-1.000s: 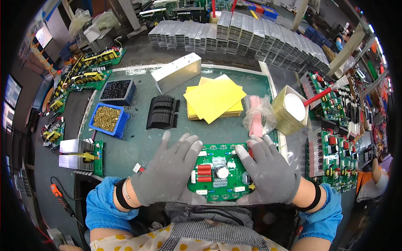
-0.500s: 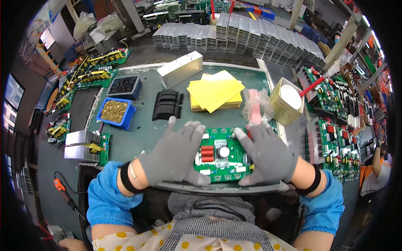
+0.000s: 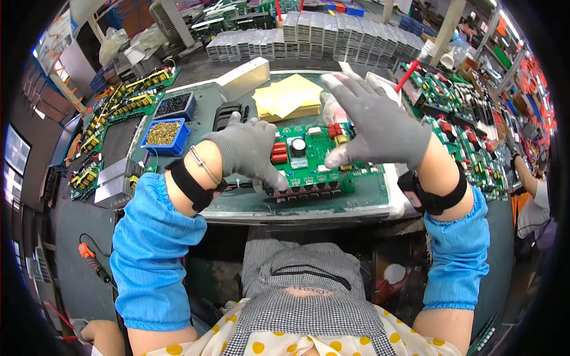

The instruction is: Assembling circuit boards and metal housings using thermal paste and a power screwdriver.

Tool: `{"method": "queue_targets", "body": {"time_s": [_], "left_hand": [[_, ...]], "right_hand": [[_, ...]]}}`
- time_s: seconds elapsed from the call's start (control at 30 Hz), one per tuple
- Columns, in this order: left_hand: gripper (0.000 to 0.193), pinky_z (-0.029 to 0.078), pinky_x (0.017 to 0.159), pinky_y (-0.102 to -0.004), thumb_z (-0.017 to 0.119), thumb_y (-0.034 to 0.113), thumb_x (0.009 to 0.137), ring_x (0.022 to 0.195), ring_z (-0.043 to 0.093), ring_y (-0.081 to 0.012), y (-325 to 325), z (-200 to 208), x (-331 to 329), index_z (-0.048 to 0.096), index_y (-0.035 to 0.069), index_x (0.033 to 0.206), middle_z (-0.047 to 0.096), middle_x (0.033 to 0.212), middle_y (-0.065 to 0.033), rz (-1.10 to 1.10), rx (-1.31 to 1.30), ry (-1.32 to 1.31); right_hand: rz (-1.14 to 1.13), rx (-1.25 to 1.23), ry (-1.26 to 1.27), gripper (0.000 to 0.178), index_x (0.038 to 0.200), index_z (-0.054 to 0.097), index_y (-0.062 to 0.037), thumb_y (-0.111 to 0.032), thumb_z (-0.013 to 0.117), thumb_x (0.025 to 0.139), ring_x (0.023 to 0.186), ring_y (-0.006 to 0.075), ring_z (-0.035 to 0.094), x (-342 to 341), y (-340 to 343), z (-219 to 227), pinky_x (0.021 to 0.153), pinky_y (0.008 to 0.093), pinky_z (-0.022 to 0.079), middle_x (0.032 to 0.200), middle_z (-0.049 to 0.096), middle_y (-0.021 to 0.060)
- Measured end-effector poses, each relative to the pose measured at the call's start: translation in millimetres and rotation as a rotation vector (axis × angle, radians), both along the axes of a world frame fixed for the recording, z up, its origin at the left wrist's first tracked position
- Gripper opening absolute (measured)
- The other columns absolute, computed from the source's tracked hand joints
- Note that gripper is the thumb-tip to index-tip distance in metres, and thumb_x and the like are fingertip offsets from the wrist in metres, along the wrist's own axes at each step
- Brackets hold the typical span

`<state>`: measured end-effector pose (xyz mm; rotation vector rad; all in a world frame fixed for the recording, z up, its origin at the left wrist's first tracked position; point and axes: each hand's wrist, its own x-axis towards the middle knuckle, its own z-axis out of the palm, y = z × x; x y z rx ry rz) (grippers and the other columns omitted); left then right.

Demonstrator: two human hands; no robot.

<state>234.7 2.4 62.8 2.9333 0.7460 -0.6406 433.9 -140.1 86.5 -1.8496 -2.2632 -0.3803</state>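
A green circuit board [image 3: 313, 155] lies on the bench in front of me, with red block parts, a white-topped round part and a row of black parts along its near edge. My left hand [image 3: 248, 149], in a grey glove, grips its left edge, thumb at the near corner and fingers toward the far side. Over the board's right side is my right hand [image 3: 380, 126], also gloved, fingers and thumb spread and partly covering the board. Beyond the board sit a stack of yellow sheets [image 3: 288, 98] and black moulded pieces [image 3: 228, 114].
Blue bins of brass-coloured bits [image 3: 165, 135] and black bits [image 3: 175, 107] stand at left, near a metal block [image 3: 244, 78]. More circuit boards [image 3: 454, 142] lie at right. Stacked metal plates [image 3: 350, 37] line the back. An orange-handled tool [image 3: 89, 255] lies lower left.
The board and both hands have moved away from me, and the board's near edge now shows its row of black parts. My right hand has lifted from the board's edge with fingers spread.
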Motion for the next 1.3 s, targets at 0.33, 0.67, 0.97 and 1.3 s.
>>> {"method": "queue_targets", "body": {"time_s": [0.33,0.67,0.97,1.3], "left_hand": [[0.095,0.039,0.100,-0.0465,0.075,0.071,0.055,0.112,0.061,-0.0364,3.8,-10.3,-5.2,0.061,-0.004,0.113,0.065,0.115,-0.0228,-0.029,-0.022,-0.131],[0.089,0.037,0.103,-0.0455,0.078,0.065,0.057,0.109,0.061,-0.0367,2.6,-8.4,-7.1,0.058,-0.004,0.110,0.064,0.112,-0.0224,0.012,-0.071,-0.096],[0.098,0.045,0.096,-0.0447,0.082,0.064,0.058,0.113,0.057,-0.0419,-1.3,3.2,-3.7,0.050,-0.003,0.122,0.061,0.117,-0.0256,-0.012,-0.062,-0.090],[0.103,0.046,0.097,-0.0444,0.085,0.058,0.056,0.117,0.056,-0.0417,-2.2,1.6,0.8,0.045,0.000,0.132,0.059,0.121,-0.0262,0.020,-0.063,-0.040]], "right_hand": [[0.078,-0.366,0.050,0.089,0.131,0.048,0.0018,-0.049,0.081,0.066,0.128,0.0360,0.048,-51.7,35.3,-21.1,0.106,0.0427,0.041,0.134,0.050,0.0213],[0.161,0.069,0.315,0.046,0.112,0.059,-0.0036,-0.028,0.075,0.076,0.103,0.0359,0.059,-43.6,-19.2,-19.6,0.087,0.0438,0.048,0.109,0.062,0.0162],[-0.217,0.184,0.654,0.021,0.078,0.066,-0.0045,-0.025,0.070,0.083,0.073,0.0334,0.062,-17.5,-102.8,-110.4,0.067,0.0423,0.049,0.075,0.063,0.0132],[-0.308,0.230,0.916,0.034,0.081,0.069,-0.0003,-0.034,0.073,0.081,0.065,0.0384,0.061,-27.2,-60.6,-162.0,0.060,0.0439,0.047,0.069,0.062,0.0219]]}}
